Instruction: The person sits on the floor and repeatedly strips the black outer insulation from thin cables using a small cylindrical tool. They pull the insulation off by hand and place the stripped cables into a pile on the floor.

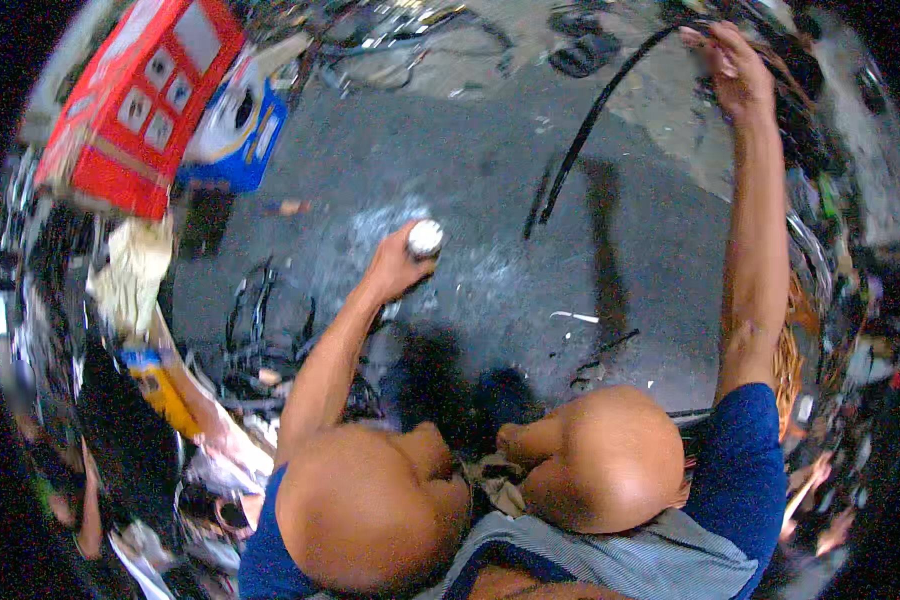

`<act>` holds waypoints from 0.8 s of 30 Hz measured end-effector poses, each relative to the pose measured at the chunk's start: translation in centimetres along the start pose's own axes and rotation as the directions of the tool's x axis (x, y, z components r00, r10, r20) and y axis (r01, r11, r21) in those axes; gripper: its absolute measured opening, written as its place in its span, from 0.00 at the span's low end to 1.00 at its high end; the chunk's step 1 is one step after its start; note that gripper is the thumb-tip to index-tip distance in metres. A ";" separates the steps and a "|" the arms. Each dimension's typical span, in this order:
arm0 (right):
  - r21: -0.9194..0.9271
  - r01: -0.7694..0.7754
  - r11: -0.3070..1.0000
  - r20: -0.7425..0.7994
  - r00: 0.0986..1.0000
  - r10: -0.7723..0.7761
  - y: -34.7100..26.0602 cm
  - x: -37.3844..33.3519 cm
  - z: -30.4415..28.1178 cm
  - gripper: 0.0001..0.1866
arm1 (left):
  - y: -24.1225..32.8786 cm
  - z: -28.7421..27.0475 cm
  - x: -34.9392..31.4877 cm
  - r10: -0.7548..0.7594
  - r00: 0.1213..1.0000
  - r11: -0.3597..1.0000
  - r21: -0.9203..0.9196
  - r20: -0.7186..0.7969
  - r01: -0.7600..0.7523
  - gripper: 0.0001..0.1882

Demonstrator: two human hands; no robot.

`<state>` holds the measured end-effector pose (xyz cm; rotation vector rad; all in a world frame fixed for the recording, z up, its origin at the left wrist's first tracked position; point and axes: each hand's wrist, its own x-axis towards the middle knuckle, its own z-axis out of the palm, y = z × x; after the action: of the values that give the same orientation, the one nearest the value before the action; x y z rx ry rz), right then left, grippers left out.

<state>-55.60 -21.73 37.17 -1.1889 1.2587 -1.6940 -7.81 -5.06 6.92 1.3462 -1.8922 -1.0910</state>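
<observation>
My left hand [395,268] is closed around a small container with a round white top [425,237], just above the dark floor or against it; I cannot tell which. Its body is mostly hidden by my fingers. Stretched out to the far right, my right hand [742,78] has its fingers closed at the upper end of a long black strip [602,105], which looks like a flexible hose or cable. The strip curves down to the left, and its lower end hangs over the floor, near a dark shadow.
A red box [140,115] with pictures and a blue and white box [258,140] stand at the far left. Black scraps [258,305] lie on the dark floor [490,170]. Dark sandals [582,48] sit at the back. Blurred clutter lines both sides.
</observation>
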 end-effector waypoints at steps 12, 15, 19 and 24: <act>-0.726 -0.043 0.686 -0.229 0.956 -0.183 14.3 -29.0 -7.0 0.10 | -7.0 -11.5 -11.1 -0.485 0.309 0.373 0.126 -0.818 0.919 0.36; -0.940 -0.279 0.196 -0.230 0.943 0.240 20.0 -37.0 -5.6 0.12 | -8.9 -10.5 -10.4 -0.468 0.356 0.335 0.211 -0.809 0.918 0.35; -0.888 0.078 0.454 0.265 0.892 0.365 24.9 -38.1 4.0 0.25 | -11.2 -10.2 -10.5 -0.300 0.453 0.530 0.248 -0.840 0.811 0.20; -0.602 0.301 0.740 0.630 0.749 0.208 25.0 -35.8 17.4 0.52 | -11.8 -7.7 -7.1 -0.151 0.588 0.934 0.080 -0.795 0.347 0.11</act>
<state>-27.05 -1.67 5.72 -2.0448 1.3812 -0.6317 6.50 -2.55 0.69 1.8680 -1.1863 -0.2552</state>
